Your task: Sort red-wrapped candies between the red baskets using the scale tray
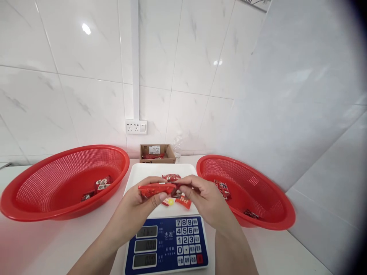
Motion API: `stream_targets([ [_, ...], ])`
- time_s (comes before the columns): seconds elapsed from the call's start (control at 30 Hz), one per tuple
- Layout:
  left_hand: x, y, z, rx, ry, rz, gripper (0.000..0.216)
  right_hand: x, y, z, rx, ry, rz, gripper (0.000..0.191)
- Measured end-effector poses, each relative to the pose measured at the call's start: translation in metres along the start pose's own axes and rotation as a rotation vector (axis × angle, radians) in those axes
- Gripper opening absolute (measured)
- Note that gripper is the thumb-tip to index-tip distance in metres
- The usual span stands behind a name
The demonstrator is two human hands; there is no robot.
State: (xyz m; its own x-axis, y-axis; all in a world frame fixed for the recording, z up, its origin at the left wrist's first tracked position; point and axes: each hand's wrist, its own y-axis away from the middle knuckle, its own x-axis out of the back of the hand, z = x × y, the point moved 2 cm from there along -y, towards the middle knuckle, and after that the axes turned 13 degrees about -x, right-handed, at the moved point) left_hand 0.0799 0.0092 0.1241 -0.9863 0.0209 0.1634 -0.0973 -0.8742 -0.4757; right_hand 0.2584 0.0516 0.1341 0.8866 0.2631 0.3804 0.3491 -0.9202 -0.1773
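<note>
Above the white scale pan (137, 173), my left hand (146, 200) is closed on a red snack packet (156, 188), with its thumb along the near side. My right hand (199, 194) meets it at the packet's right end, its fingers pinched on dark red wrapping there. I cannot tell whether that wrapping belongs to the same packet or another one. Behind my hands, another red packet (171, 177) rests on the pan. A red-orange packet (184, 202) and a yellow-and-white one (169, 202) show below my fingers, partly hidden.
A red perforated basket (69, 160) with several packets stands left; another red basket (272, 191) with packets stands right. The scale's blue keypad panel (169, 259) faces me. A cardboard box (158, 160) and a clear bottle (177, 145) sit by the tiled wall, below a socket (136, 127).
</note>
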Motion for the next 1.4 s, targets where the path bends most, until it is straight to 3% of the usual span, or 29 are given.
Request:
stream_targets([
  [0.13, 0.01, 0.0, -0.001, -0.053, -0.205, 0.161, 0.031, 0.018, -0.007, 0.013, -0.067, 0.065, 0.362, 0.02],
  [0.2, 0.012, 0.001, -0.001, -0.051, -0.234, 0.188, 0.034, 0.024, -0.01, 0.018, -0.107, 0.094, 0.443, 0.021],
  [0.47, 0.009, 0.003, -0.002, -0.051, -0.226, 0.2, 0.026, 0.019, -0.015, 0.017, -0.143, 0.241, 0.405, 0.023],
  [0.6, 0.008, 0.0, -0.006, -0.047, -0.345, 0.092, 0.015, 0.018, -0.015, 0.017, -0.142, 0.244, 0.403, 0.024],
  [0.77, 0.004, -0.001, -0.011, -0.139, -0.559, -0.08, 0.023, 0.018, -0.014, 0.018, -0.137, 0.24, 0.4, 0.023],
  [1.1, 0.003, 0.004, -0.013, -0.037, -0.764, -0.192, 0.026, 0.018, -0.013, 0.014, -0.124, 0.247, 0.388, 0.024],
  [1.4, -0.003, 0.007, -0.007, -0.094, -0.848, -0.344, 0.037, 0.017, -0.014, 0.016, -0.125, 0.222, 0.358, 0.022],
])
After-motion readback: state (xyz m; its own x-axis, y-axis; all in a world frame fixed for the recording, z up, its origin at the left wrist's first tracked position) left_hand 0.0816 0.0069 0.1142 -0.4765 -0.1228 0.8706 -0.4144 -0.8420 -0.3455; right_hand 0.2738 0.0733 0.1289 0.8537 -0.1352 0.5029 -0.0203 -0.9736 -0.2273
